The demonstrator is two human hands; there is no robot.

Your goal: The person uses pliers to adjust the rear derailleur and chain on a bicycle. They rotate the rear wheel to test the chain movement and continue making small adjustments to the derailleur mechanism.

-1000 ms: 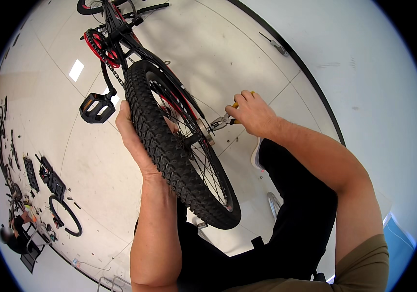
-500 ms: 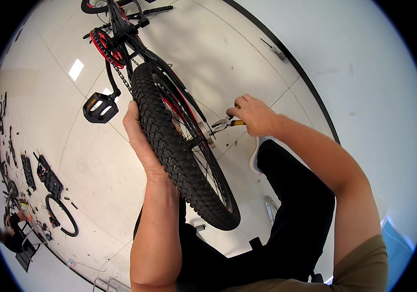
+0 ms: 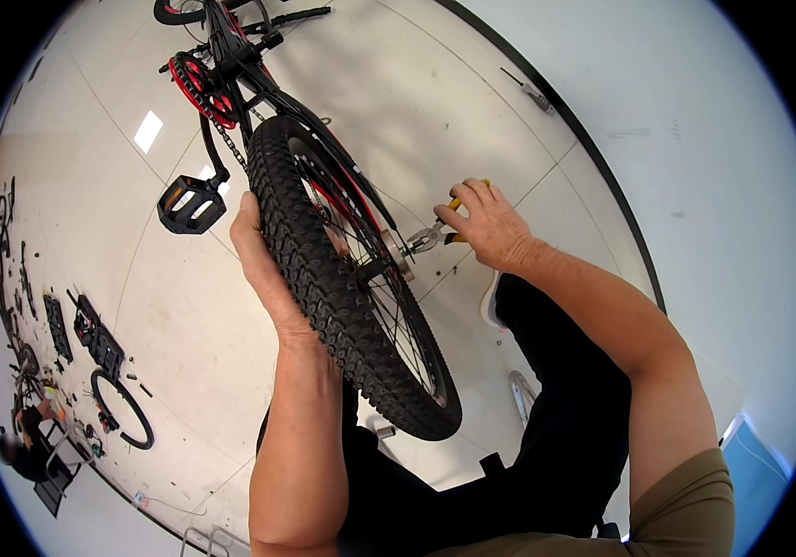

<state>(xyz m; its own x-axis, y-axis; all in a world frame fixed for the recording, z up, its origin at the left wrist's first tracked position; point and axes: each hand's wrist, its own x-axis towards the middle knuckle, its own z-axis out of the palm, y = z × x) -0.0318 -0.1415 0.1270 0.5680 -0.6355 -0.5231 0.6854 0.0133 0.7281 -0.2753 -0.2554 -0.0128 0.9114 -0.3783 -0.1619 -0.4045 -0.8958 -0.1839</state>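
A bicycle wheel point(image 3: 323, 288) with a thick black knobbly tyre stands in front of me, fitted in the rear of a black and red bicycle frame point(image 3: 272, 93). Along the tyre's left side lies my left hand point(image 3: 266, 265), gripping it, with some fingers hidden behind the wheel. My right hand point(image 3: 491, 223) holds pliers point(image 3: 427, 238) with yellow and black handles spread apart. The jaws of the pliers are at the axle end point(image 3: 401, 251) on the wheel's right side; whether they grip it is too small to tell.
A pedal point(image 3: 192, 204) and a red chainring point(image 3: 198, 88) are left of the wheel. A tool point(image 3: 537, 97) lies near the wall's dark skirting. At far left, a person point(image 3: 31, 446) sits by a loose tyre point(image 3: 122, 408) and scattered parts. My right shoe point(image 3: 489, 302) is beside the axle.
My right hand has turned, and the handles of the pliers have spread wider, one swinging up. My left hand has stayed on the tyre. The view has shifted slightly.
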